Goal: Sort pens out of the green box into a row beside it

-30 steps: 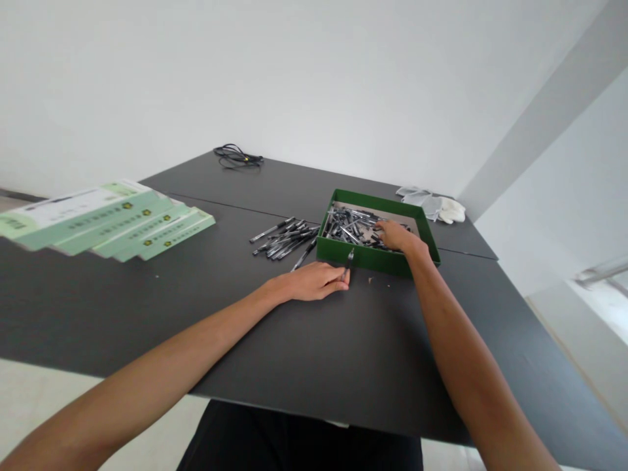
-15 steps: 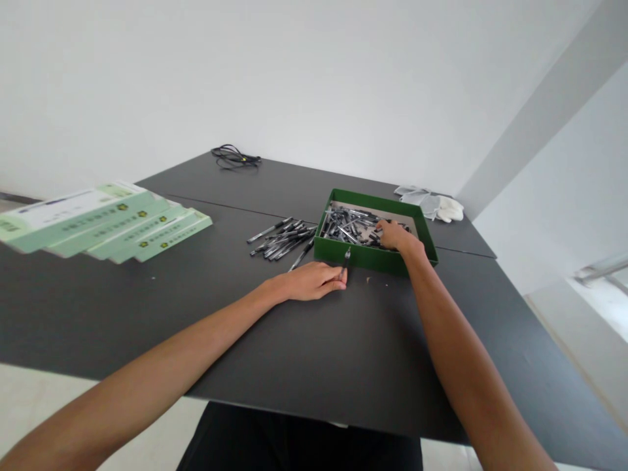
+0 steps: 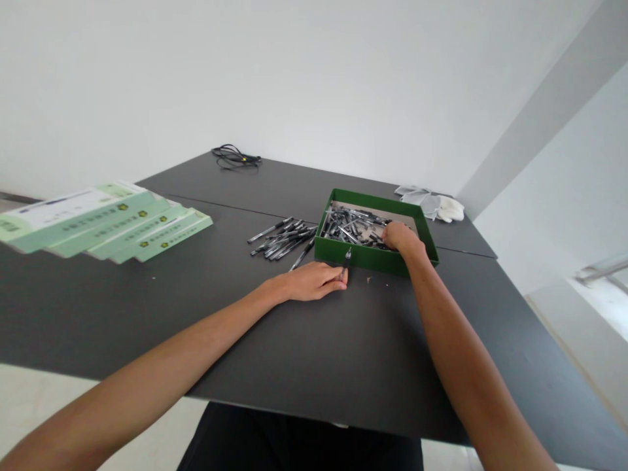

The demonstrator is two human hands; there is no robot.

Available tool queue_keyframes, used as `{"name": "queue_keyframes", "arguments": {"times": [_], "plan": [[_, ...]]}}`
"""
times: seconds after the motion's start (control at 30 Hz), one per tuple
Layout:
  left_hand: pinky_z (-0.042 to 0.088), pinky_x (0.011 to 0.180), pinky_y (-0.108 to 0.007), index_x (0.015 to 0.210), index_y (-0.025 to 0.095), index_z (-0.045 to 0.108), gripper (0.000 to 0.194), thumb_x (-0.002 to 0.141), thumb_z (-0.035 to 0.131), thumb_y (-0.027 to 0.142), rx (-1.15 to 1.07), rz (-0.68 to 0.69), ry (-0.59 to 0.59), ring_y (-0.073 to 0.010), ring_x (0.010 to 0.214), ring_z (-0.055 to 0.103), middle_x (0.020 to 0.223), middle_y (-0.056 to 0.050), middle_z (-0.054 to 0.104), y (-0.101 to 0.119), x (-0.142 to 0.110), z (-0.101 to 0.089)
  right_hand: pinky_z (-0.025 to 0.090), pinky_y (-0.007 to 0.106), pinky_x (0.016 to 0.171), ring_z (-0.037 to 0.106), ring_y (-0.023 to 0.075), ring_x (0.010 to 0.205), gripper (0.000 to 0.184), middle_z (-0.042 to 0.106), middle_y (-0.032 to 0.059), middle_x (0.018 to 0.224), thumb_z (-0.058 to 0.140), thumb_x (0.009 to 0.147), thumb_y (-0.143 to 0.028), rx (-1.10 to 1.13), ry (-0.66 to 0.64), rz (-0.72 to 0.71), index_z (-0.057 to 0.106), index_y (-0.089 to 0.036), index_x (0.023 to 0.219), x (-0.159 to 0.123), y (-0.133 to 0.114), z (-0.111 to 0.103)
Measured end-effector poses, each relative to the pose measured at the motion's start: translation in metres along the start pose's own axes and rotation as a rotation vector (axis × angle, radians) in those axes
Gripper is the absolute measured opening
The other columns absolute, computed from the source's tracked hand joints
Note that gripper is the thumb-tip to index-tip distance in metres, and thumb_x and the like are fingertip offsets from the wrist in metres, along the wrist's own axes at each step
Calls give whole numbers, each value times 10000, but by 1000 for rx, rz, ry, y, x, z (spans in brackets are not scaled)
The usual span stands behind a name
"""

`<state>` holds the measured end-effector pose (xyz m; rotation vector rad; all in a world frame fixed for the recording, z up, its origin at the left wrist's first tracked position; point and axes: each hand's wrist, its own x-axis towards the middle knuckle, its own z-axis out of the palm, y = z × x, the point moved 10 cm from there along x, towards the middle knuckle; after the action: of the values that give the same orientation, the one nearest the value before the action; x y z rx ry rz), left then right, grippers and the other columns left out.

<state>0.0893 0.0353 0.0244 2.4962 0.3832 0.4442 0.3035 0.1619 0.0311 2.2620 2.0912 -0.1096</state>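
Note:
My left hand (image 3: 318, 281) rests on the dark table in front of the box, pinching a pen (image 3: 347, 259) that stands nearly upright with its pale tip pointing up. Inside the green box (image 3: 375, 260), near its front right side, my right hand (image 3: 400, 237) reaches down with curled fingers. What those fingers grip, if anything, is hidden. Black and clear pen parts (image 3: 346, 226) lie jumbled on the box's light bottom. Left of the box is a loose pile of pens (image 3: 282, 241), one of them close to my left hand.
Several overlapping green-and-white boxes or booklets (image 3: 132, 222) lie at the left. A black cable (image 3: 234, 157) is coiled near the back edge. White gloves (image 3: 449, 209) and whitish, mask-like items (image 3: 417, 196) lie behind the green box, near the wall.
My right hand has shifted slightly to the right inside the green box, its fingers lower among the parts. My left hand and its pen have stayed in place.

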Motion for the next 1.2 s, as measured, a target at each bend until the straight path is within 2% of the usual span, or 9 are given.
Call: {"name": "queue_keyframes", "arguments": {"times": [0.17, 0.33, 0.5, 0.6, 0.7, 0.8, 0.9, 1.07, 1.2], "plan": [[445, 736, -254, 1028, 193, 629, 260, 1091, 478, 395, 6, -3, 4, -158, 781, 676, 913, -37, 720, -1, 0, 0, 547, 451, 1006, 699, 367, 1195, 340, 723, 252, 1278, 583, 958, -264, 8, -24, 58, 776, -120, 1198, -5, -2, -4], [442, 743, -256, 1018, 187, 617, 265, 1094, 468, 393, 20, 7, -16, -159, 787, 671, 923, -42, 722, 1, 1, 1, 474, 319, 1078, 665, 269, 1257, 347, 722, 139, 1340, 638, 929, -173, 21, -21, -101, 762, -188, 1253, 0, -20, -4], [441, 729, -261, 1022, 186, 622, 274, 1094, 466, 400, 19, -1, -10, -161, 771, 667, 907, -42, 717, 1, 1, 0, 450, 275, 1082, 667, 219, 1236, 414, 723, 112, 1350, 579, 991, -197, 89, 3, -242, 679, -155, 1390, 1, -39, -9], [445, 725, -263, 1026, 188, 626, 277, 1092, 470, 406, 6, 0, -3, -162, 770, 667, 908, -42, 718, 2, 0, -1, 450, 260, 1070, 663, 219, 1238, 364, 717, 96, 1367, 581, 1002, -233, 107, -17, -294, 727, -168, 1329, -3, -46, -9], [447, 724, -265, 1018, 189, 627, 283, 1090, 474, 415, -2, 7, 1, -161, 760, 663, 903, -40, 717, 3, 0, -1, 477, 250, 1014, 698, 206, 1135, 372, 758, 86, 1276, 593, 992, -229, 127, -35, -324, 729, -180, 1335, -5, -49, -9], [448, 724, -269, 1010, 192, 630, 295, 1086, 480, 434, -3, 4, 10, -163, 759, 664, 894, -39, 715, 2, 0, -2, 501, 245, 945, 713, 187, 1004, 374, 784, 61, 1167, 613, 979, -239, 150, -52, -366, 733, -203, 1332, -7, -52, -7], [452, 729, -269, 1013, 194, 633, 301, 1086, 476, 441, -6, 5, 11, -163, 763, 665, 891, -38, 714, 2, 0, -2, 502, 243, 938, 705, 182, 988, 360, 775, 53, 1163, 639, 969, -274, 145, -63, -406, 748, -211, 1306, -7, -57, -6], [452, 736, -268, 1016, 192, 631, 290, 1089, 473, 423, -7, 3, 6, -164, 773, 667, 897, -39, 716, 1, 1, -1, 477, 270, 1027, 686, 216, 1130, 391, 745, 84, 1254, 606, 996, -322, 69, -60, -373, 722, -246, 1361, -5, -54, -4], [447, 738, -269, 1016, 191, 628, 289, 1090, 471, 422, -5, 8, 9, -164, 776, 664, 909, -43, 718, 2, 1, -1, 449, 400, 1111, 638, 306, 1260, 428, 697, 125, 1368, 576, 1001, -418, 8, -41, -233, 710, -284, 1385, -3, -41, -3]]}}
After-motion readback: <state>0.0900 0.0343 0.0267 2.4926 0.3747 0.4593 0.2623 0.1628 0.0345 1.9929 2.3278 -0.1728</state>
